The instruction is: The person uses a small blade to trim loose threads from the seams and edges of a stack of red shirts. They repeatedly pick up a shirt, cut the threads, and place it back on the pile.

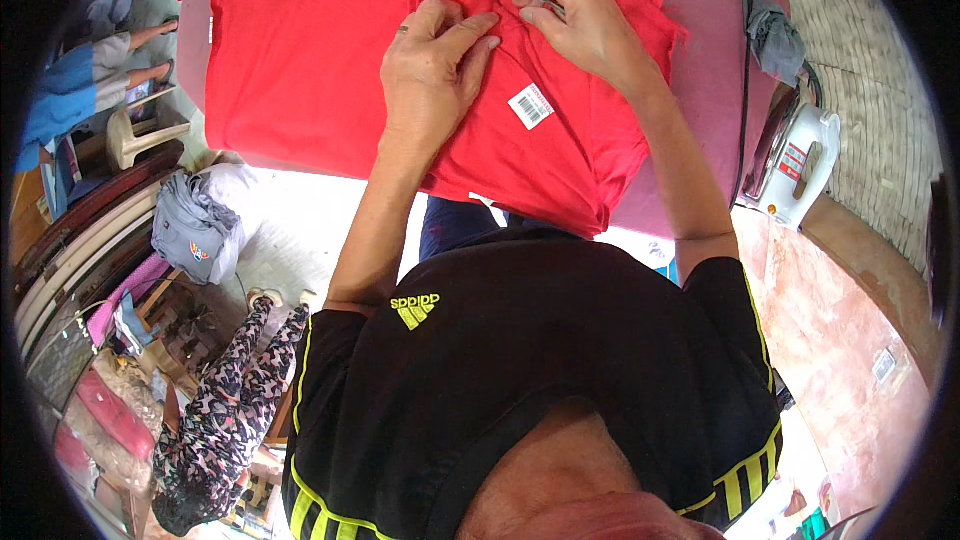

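Observation:
A large red cloth [310,50] lies spread over a padded pink board [700,130] in front of me, with gathered folds at its far middle. My left hand [432,65] presses on the cloth, its thumb and forefinger closed on a bit of it. In my right hand [580,25] is a small pointed metal tool [546,4] that looks like thread snips; the fingers cover part of it. Its tip sits just over the cloth, a little right of my left fingertips. A white barcode label [530,106] lies on the cloth between my forearms.
At the right a white iron [797,165] stands beside the board, near a grey rag [775,40] and a dark hanging cord [746,70]. A grey bag [195,230] and a beige plastic chair [125,140] are at the left. Two other people are on that side, one in patterned clothes [225,405].

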Demonstrator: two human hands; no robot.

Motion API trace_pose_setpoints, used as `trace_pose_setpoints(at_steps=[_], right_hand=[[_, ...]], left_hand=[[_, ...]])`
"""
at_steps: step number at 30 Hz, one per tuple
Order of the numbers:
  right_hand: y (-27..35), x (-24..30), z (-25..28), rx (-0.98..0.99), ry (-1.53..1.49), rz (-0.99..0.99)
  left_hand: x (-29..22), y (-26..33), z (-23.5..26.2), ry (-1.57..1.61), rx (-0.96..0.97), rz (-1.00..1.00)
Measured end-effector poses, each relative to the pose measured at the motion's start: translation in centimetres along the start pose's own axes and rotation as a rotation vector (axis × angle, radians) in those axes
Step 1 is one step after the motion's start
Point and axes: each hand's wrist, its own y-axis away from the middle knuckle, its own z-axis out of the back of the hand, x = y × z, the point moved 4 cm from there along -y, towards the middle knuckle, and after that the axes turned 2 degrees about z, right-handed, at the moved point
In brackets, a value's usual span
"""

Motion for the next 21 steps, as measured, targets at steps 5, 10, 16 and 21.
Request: trace_pose_setpoints(at_steps=[5,10,16,21], right_hand=[[0.6,-1.0,0.2,-0.102,0.006,-0.163],[1.8,-0.3,0.0,-0.148,-0.312,-0.173],[3.3,2.4,-0.3,0.077,-0.130,0.051],[2.2,3.7,-0.3,0.110,0.104,0.119]], left_hand=[[-0.6,0.3,-0.1,-0.134,-0.022,-0.098],[1.0,0.8,0.2,0.112,-0.055,-0.014],[1.5,0.9,0.6,0.202,-0.039,0.031],[1.2,0.9,0.7,0.226,-0.052,0.005]])
